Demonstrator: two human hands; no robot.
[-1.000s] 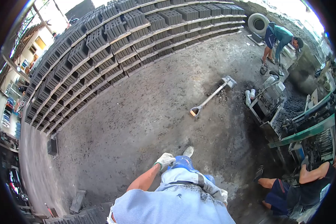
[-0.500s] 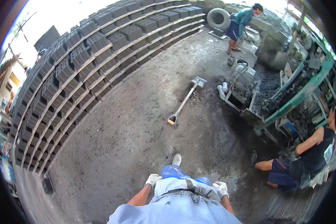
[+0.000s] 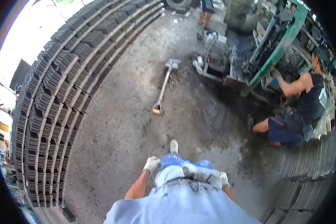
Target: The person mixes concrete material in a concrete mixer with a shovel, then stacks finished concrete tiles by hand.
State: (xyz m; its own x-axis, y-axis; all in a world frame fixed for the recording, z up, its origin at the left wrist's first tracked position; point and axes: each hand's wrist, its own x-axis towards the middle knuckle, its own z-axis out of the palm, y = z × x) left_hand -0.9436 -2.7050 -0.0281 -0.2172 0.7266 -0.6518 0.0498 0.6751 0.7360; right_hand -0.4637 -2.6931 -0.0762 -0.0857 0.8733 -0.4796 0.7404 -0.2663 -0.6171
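Observation:
My left hand [image 3: 152, 164], in a whitish work glove, hangs beside my left hip with its fingers curled in and nothing seen in them. On the other side my right hand [image 3: 223, 179], gloved too, is close against my clothes, its fingers mostly hidden. Ahead of my feet a shovel [image 3: 163, 87] lies on the ground, handle end towards me and blade away. Neither hand touches it. The blade rests by a small patch of dark loose material [image 3: 173, 80].
Long stacked rows of grey blocks on boards [image 3: 69, 80] curve along the left. At right a person in a black top [image 3: 310, 100] sits at a green-framed machine [image 3: 278, 48], with stacked boards [image 3: 306, 160] behind. Another person's legs [image 3: 205, 16] show at the top.
The view has moved forward and turned right, so the shovel appears lower and further left relative to the machine. The seated person's head now shows, an arm towards the machine. My arms swing slightly.

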